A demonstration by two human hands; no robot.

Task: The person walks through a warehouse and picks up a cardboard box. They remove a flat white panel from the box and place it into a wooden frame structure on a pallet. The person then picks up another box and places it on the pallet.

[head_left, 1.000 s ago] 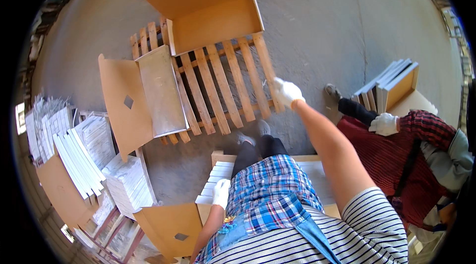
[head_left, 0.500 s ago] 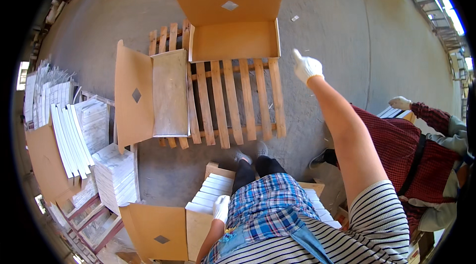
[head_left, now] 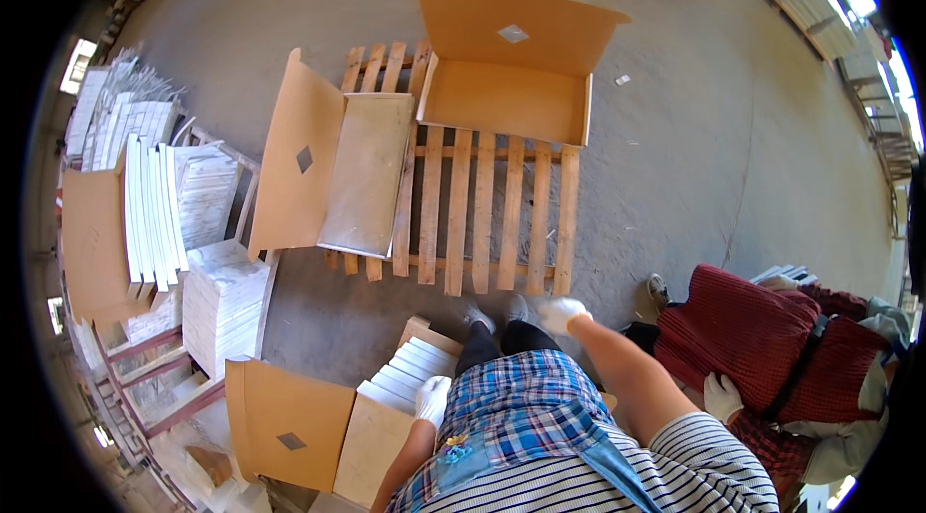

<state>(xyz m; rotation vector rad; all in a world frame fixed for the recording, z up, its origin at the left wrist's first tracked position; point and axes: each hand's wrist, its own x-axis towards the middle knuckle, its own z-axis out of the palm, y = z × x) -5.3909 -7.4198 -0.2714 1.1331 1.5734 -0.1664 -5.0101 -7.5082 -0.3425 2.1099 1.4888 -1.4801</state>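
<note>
My left hand [head_left: 433, 399], in a white glove, hangs at the edge of my plaid apron beside a row of white blocks [head_left: 407, 373]. Its fingers are not clear enough to tell their shape, and I cannot tell if it touches the blocks. My right hand [head_left: 561, 314], also gloved, is smeared by motion low in front of my apron, near the close edge of a wooden pallet [head_left: 482, 214]. Nothing shows in it. On the pallet's far side sits an opened cardboard box [head_left: 506, 98], its lid raised. Another opened box [head_left: 367, 171] lies at the pallet's left.
Stacks of white strips [head_left: 154, 209] and a white pile [head_left: 227, 310] stand on racks at the left. An opened carton [head_left: 289, 431] lies near my left arm. At the right a co-worker in a red checked garment [head_left: 743, 339] bends over, one gloved hand [head_left: 721, 397] hanging down.
My right arm has swung down and back from beside the far box toward my apron. My left hand stays by the white blocks. The view has turned, shifting the pallet right; the co-worker's pose has changed.
</note>
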